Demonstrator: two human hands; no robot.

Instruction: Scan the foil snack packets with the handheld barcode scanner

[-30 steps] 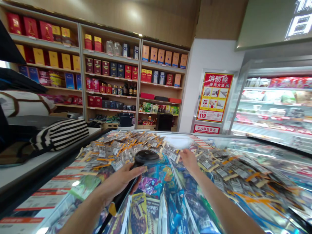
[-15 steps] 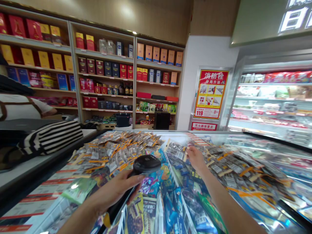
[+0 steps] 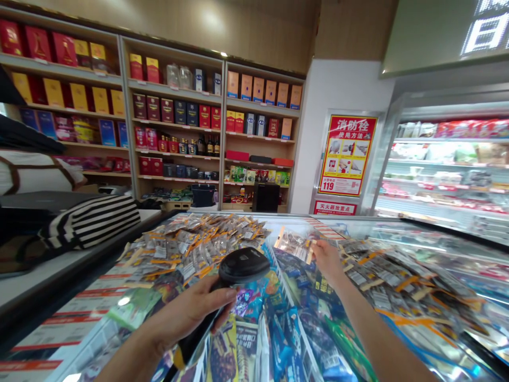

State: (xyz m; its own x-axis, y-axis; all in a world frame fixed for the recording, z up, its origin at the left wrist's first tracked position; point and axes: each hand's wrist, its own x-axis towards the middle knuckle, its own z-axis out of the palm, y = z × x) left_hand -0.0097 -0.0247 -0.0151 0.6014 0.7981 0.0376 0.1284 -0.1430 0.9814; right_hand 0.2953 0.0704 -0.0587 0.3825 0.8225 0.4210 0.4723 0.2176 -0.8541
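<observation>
A black handheld barcode scanner [image 3: 243, 265] is gripped in my left hand [image 3: 199, 307], its head pointing right over the glass lid. My right hand [image 3: 326, 260] pinches the right edge of a small clear snack packet [image 3: 293, 245] with orange trim, held up a little in front of the scanner. Left of the scanner a wide pile of similar packets [image 3: 199, 239] covers the glass. Another pile [image 3: 397, 276] lies to the right of my right wrist.
Beneath the glass, the chest freezer holds blue ice-cream packs [image 3: 282, 339] in white wire baskets. At left, a striped bag [image 3: 99, 220] rests on a counter, with a person [image 3: 35, 170] behind it. Shelves of boxes [image 3: 175, 109] and a lit fridge [image 3: 449, 159] stand beyond.
The view has shifted slightly. The packet in my right hand has tilted, so its face now shows lighter and reddish. Both hands keep their hold.
</observation>
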